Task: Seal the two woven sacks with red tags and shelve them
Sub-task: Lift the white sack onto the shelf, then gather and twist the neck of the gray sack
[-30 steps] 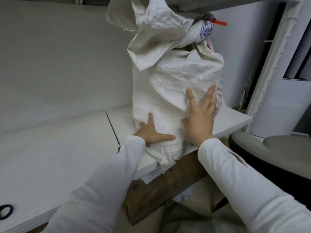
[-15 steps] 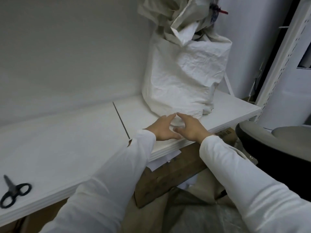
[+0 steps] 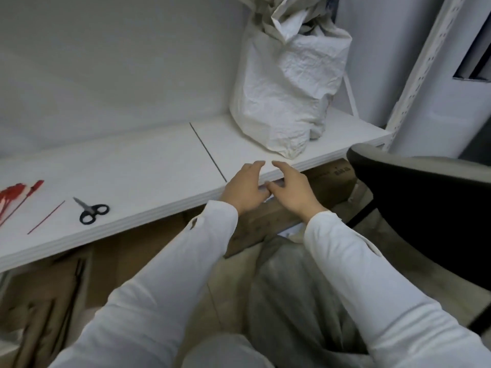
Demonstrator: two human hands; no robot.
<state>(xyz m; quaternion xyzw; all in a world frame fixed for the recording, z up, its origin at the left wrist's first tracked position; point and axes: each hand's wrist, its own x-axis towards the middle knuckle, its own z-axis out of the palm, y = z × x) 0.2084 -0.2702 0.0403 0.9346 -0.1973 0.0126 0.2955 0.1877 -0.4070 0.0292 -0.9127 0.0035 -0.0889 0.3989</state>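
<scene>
A white woven sack stands upright on the white shelf at the back right, its crumpled neck gathered at the top edge of the view. My left hand and my right hand hover side by side over the shelf's front edge, a short way in front of the sack and apart from it. Both hold nothing, with fingers loosely spread. A bundle of red tags lies at the shelf's far left, with one loose red tag beside it.
Black-handled scissors lie on the shelf near the loose tag. A dark chair seat juts in at the right. A perforated shelf upright rises at the right. Cardboard and a wooden beam sit under the shelf.
Both hands pushed the sack back onto the shelf, then let go and drew back to the front edge. My view dropped and swung left, bringing the scissors and red tags into sight.
</scene>
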